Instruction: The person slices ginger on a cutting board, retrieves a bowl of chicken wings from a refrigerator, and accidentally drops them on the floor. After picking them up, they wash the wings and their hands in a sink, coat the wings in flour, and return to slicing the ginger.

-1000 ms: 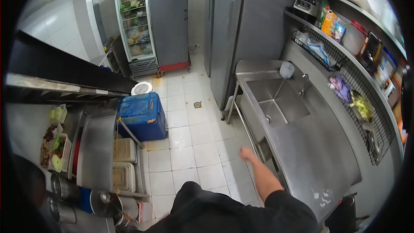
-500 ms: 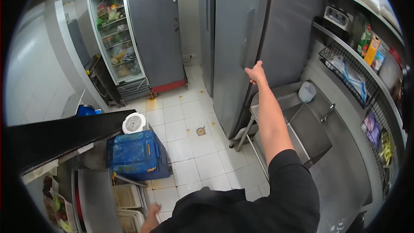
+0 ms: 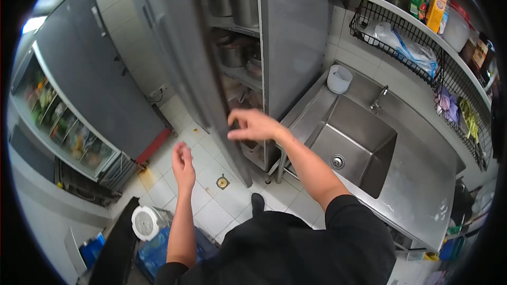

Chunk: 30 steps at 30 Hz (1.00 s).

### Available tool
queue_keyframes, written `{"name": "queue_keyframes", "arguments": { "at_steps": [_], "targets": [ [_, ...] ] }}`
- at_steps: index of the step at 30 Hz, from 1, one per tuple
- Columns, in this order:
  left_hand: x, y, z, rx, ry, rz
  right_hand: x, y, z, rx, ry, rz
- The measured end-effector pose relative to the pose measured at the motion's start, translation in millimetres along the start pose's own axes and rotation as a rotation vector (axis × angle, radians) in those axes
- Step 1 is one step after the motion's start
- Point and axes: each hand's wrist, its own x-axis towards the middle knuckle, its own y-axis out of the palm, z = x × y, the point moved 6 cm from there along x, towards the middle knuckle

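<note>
A tall grey refrigerator door [image 3: 182, 37] stands swung out, with shelves showing behind it. On those shelves sit metal pots [image 3: 245, 9], and lower down are bagged items [image 3: 238, 94]. My right hand [image 3: 256, 125] is held in front of the opening, near the door's edge, fingers curved and apart with nothing in them. To its left, my left hand [image 3: 183, 164] is raised over the tiled floor, its fingers stretched up and holding nothing.
Right of the refrigerator is a steel sink [image 3: 364, 137] with a white container [image 3: 339, 79] at its corner. Wire baskets [image 3: 396, 37] hang above. A blue bin [image 3: 158, 253] stands at lower left, and a glass-door fridge [image 3: 58, 116] at far left.
The refrigerator door has swung open, revealing the pots. My right hand has come off the door and lower; my left hand has risen. The view has shifted closer and turned.
</note>
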Motion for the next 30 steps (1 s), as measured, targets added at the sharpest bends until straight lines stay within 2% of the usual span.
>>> {"name": "queue_keyframes", "arguments": {
  "at_steps": [1,3,4,5,7,9,11,13,15,16,17,19,20,21,22,23,25,27,29,30],
  "targets": [
    [24.1,14.0,-7.9,0.003,-0.001,0.016,5.2,14.2,-9.3,0.031,0.021,0.116],
    [64.5,15.7,-30.5,-0.009,0.314,-0.190,21.6,28.9,-50.8,-0.017,0.051,0.035],
    [74.9,5.8,-15.5,0.156,0.372,-0.236,26.9,32.1,-66.8,-0.007,0.080,-0.069],
    [79.7,-4.5,-3.4,0.211,0.486,-0.275,32.7,37.9,-77.2,0.000,0.089,-0.068],
    [83.7,-42.1,34.6,-0.131,0.518,-0.394,41.5,33.6,-106.1,0.198,0.246,-0.286],
    [86.2,-87.0,71.2,-0.008,0.458,-0.341,57.2,35.8,-120.2,0.228,0.340,-0.350],
    [74.9,-103.2,53.0,1.061,0.719,-0.405,69.5,22.7,-136.7,0.328,0.310,-0.722],
    [83.3,-131.2,61.7,1.002,0.803,-0.435,87.6,12.3,-144.3,0.340,0.399,-0.761],
    [85.5,-183.3,115.8,0.695,0.766,-0.413,95.3,-10.6,-130.2,0.223,0.179,-1.109],
    [89.4,-203.2,123.6,0.571,0.791,-0.418,101.6,-17.6,-128.8,0.355,0.204,-1.164],
    [92.8,-220.4,134.8,0.449,0.805,-0.420,109.6,-24.5,-122.0,0.349,0.218,-1.175],
    [101.0,-243.8,139.4,0.416,0.792,-0.460,112.8,-42.8,-98.2,0.100,0.177,-1.381],
    [104.0,-256.8,136.4,0.417,0.771,-0.498,116.8,-48.7,-93.7,0.094,0.189,-1.378],
    [109.8,-263.6,131.3,0.411,0.752,-0.536,119.3,-56.7,-86.7,-0.126,0.279,-1.343],
    [114.5,-272.5,121.2,0.400,0.717,-0.589,123.2,-62.0,-82.2,-0.345,0.361,-1.293],
    [120.8,-279.1,108.3,0.377,0.671,-0.654,126.7,-65.0,-83.9,-0.354,0.359,-1.287],
    [132.5,-294.5,75.2,0.290,0.556,-0.793,129.9,-69.8,-95.8,-0.389,0.520,-1.285],
    [145.6,-296.4,32.3,0.180,0.544,-0.800,132.3,-72.0,-99.7,-0.408,0.564,-1.290],
    [158.6,-280.7,-24.7,0.089,0.727,-0.452,132.9,-75.4,-103.3,-0.480,0.582,-1.318],
    [158.4,-241.1,-69.9,0.024,1.020,-0.495,133.2,-75.8,-104.7,-0.489,0.585,-1.311]
  ]
}}
